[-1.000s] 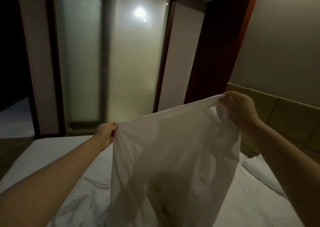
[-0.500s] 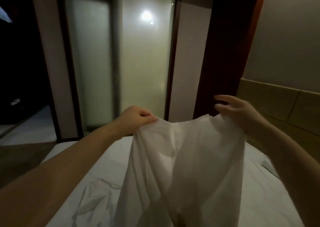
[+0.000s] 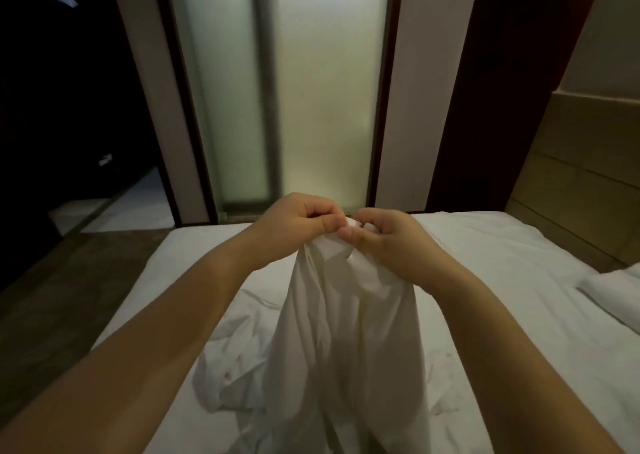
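A white cloth [image 3: 346,318], like a pillowcase, hangs in front of me over the bed [image 3: 519,280]. My left hand [image 3: 298,221] and my right hand [image 3: 388,242] are close together at its top edge, nearly touching. Each hand pinches a gathered corner of the cloth between thumb and fingers. The cloth droops down in folds and its lower part bunches up on the white sheet at the left.
A white pillow [image 3: 613,294] lies at the right edge of the bed, by the padded headboard [image 3: 571,183]. Frosted glass panels [image 3: 311,90] stand beyond the bed's far side. Dark floor [image 3: 69,280] and a dark doorway lie to the left.
My hands held the cloth's top edge stretched wide apart; they have come together in the middle, so the cloth now hangs folded and narrow. The view has tilted downward.
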### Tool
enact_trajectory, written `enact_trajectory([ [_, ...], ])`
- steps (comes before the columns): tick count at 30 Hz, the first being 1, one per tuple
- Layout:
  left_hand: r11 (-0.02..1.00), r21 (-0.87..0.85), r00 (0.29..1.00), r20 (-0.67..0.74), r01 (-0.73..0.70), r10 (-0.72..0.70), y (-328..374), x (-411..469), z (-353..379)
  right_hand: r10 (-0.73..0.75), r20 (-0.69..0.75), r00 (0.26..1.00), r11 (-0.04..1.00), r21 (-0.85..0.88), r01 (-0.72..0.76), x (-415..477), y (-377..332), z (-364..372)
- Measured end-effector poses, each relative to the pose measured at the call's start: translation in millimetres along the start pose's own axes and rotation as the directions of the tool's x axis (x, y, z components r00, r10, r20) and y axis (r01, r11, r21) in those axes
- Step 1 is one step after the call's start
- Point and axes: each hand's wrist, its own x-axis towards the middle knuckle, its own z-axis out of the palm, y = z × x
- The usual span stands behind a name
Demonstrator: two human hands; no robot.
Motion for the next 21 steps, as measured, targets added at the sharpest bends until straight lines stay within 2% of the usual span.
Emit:
enact_trajectory([
  [5,0.994,-0.041,0.988,-0.119,0.098,-0.102,-13,-33,26,-0.076,-0.092,0.993,0.997,-0.003,0.076,-25,12,14],
  [9,0.975,0.062,0.961,-0.195,0.212,-0.197,-33,-62,58,-0.080,-0.179,0.981,0.993,0.070,0.094,-39,22,14],
  [14,0.957,0.097,0.885,-0.414,0.275,-0.212,-46,-76,80,-0.095,-0.234,0.967,0.986,0.112,0.124,-48,27,20],
  [19,0.889,0.281,0.836,-0.520,0.362,-0.176,-62,-87,84,-0.093,-0.295,0.951,0.981,0.137,0.139,-56,31,20],
  [21,0.878,0.273,0.817,-0.542,0.393,-0.197,-66,-87,89,-0.101,-0.303,0.948,0.975,0.162,0.155,-58,26,17],
])
